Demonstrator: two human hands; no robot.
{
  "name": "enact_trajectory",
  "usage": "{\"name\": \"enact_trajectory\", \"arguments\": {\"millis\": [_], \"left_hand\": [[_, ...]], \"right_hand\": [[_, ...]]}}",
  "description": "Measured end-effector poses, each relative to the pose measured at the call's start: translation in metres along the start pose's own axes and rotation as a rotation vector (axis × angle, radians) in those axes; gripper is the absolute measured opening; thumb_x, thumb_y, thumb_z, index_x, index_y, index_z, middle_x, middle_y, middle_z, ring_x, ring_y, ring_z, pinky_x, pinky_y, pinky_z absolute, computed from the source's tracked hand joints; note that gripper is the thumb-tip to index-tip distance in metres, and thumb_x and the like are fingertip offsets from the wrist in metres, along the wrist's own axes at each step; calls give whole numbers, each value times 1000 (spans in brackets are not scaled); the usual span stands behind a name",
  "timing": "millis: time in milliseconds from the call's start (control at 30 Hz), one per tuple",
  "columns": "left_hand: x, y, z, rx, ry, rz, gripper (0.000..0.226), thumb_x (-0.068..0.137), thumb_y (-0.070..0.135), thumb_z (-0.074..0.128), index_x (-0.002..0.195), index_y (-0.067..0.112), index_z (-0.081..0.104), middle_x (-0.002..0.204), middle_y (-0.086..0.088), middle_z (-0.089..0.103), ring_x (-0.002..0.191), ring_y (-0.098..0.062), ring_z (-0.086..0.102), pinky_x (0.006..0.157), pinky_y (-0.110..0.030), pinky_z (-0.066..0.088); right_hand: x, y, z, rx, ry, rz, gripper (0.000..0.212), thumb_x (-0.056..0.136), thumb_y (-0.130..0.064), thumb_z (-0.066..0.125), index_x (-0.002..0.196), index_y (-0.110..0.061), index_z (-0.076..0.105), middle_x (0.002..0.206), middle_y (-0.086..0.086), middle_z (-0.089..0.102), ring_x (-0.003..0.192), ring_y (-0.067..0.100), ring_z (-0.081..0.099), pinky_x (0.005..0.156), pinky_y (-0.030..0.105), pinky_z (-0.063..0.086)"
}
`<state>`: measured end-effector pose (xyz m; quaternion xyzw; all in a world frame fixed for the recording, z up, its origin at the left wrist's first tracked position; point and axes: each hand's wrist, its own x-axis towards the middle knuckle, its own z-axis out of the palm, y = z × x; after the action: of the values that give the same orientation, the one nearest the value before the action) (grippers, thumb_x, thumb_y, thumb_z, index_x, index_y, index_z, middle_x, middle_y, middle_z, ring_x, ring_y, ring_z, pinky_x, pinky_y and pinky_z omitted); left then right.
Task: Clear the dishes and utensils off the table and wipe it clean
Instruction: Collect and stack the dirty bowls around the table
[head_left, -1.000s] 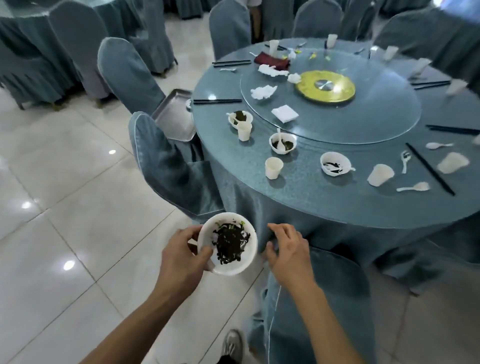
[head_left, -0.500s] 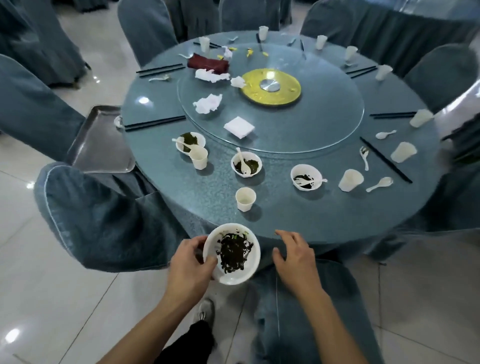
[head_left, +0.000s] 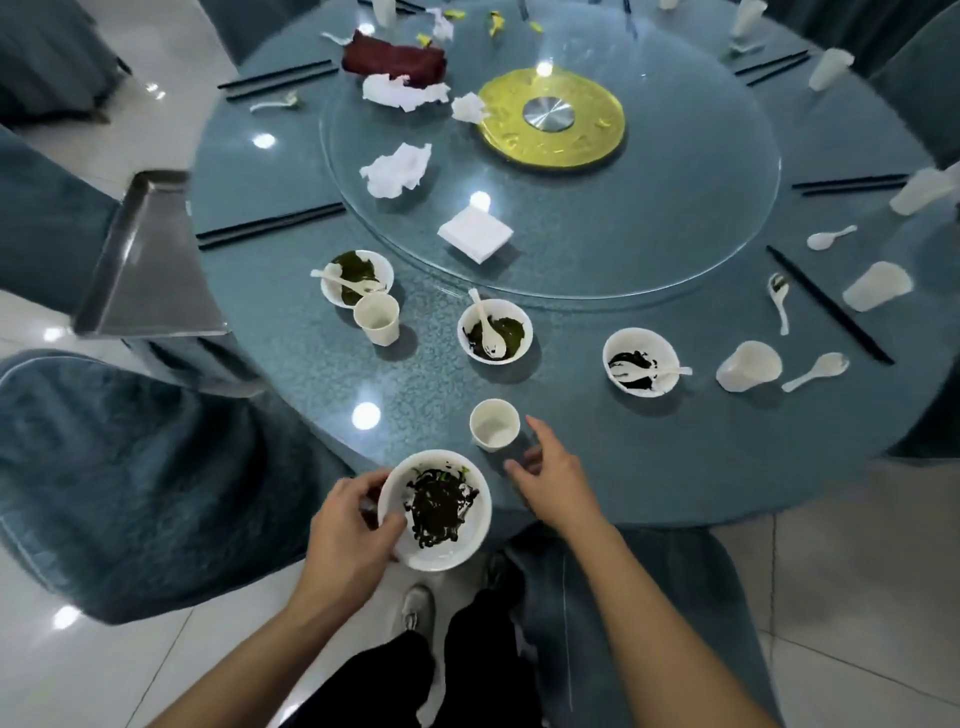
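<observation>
I have stepped in close to the tabletop (head_left: 291, 171) since a second ago, when I stood back on the tiled floor with the bowl out over it; now the near edge sits right under my hands and the nearest dishes are within reach. My left hand (head_left: 349, 525) holds the same white bowl (head_left: 435, 510), thumb hooked over its near rim and fingers curled under the far side, at the table's near edge; I cannot tell whether it rests on the cloth or hangs just above it. My right hand (head_left: 557, 475) has come forward over the table, fingers spread and holding nothing, their tips just beside an upright paper cup (head_left: 494, 424) but not yet touching it. I judge that cup is my next pick-up, so the clearing has barely begun: three more bowls with plastic spoons, several cups, black chopsticks and crumpled napkins are on the table, and no wiping can start yet. The bowl in my hand is shallow and white, smeared with dark, stringy greens that cling to the bottom and one side. A metal tray (head_left: 150, 260) sits on the chair to my left.
</observation>
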<state>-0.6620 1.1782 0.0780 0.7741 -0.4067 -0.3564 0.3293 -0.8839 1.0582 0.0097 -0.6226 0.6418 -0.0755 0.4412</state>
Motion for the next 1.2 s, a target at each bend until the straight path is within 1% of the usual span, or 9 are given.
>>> {"name": "enact_trajectory", "arguments": {"millis": [67,233,433,600,700,800,933,1100,1200], "left_hand": [[4,-6,2,3,22,-53,31,87,9,74,110,29,71,101,5,61,84,-13,62,53,-20,56],[16,-14,12,-1,72,-155,30,87,11,74,111,29,70,103,7,60,84,-11,61,55,-29,60],[37,-9,33,-10,94,-208,34,86,7,73,116,24,69,104,5,58,84,-14,64,56,-32,62],[54,0,65,-61,35,-205,33,87,13,74,118,23,68,110,2,63,87,-20,68,62,-41,63],[61,8,88,-101,-11,-208,32,88,11,72,117,23,67,114,-3,65,84,-23,70,56,-36,62],[71,16,106,-131,-30,-204,33,89,8,70,116,25,66,109,-3,69,82,-27,71,52,-29,58],[83,30,113,-183,-42,-209,31,91,2,65,117,21,64,103,-2,69,69,-26,71,51,-29,58],[90,32,115,-251,-67,-241,34,93,0,64,118,23,63,106,-2,68,78,-26,74,65,-39,64],[91,32,114,-300,-73,-255,33,93,-1,64,119,19,64,107,-5,67,83,-27,74,60,-35,63]], "right_hand": [[22,-12,2,66,-11,-45,61,84,-45,72,138,-42,44,105,-10,68,99,17,64,91,39,52],[71,-41,12,119,-56,-156,51,81,-56,66,127,-45,48,110,-11,70,102,18,66,90,47,54],[91,-52,12,112,-60,-168,40,88,-34,70,124,-37,53,94,-13,66,94,17,66,88,44,55],[62,5,-24,212,207,37,7,90,-31,66,92,-24,65,77,-13,66,77,14,65,75,34,53],[47,50,-52,416,462,264,33,82,-57,62,81,-23,59,74,-4,70,72,20,68,74,42,56],[59,73,-78,610,560,401,47,81,-63,63,97,-21,51,84,7,71,60,24,70,73,49,58],[84,70,-100,717,561,385,42,90,-33,69,121,-22,43,98,14,72,54,16,70,75,50,58],[85,47,-126,363,648,169,32,86,-15,60,117,-20,59,73,-1,68,71,23,69,80,41,55],[84,35,-146,26,609,-16,31,87,-11,57,117,-14,63,87,6,71,84,30,62,73,36,48]]}}
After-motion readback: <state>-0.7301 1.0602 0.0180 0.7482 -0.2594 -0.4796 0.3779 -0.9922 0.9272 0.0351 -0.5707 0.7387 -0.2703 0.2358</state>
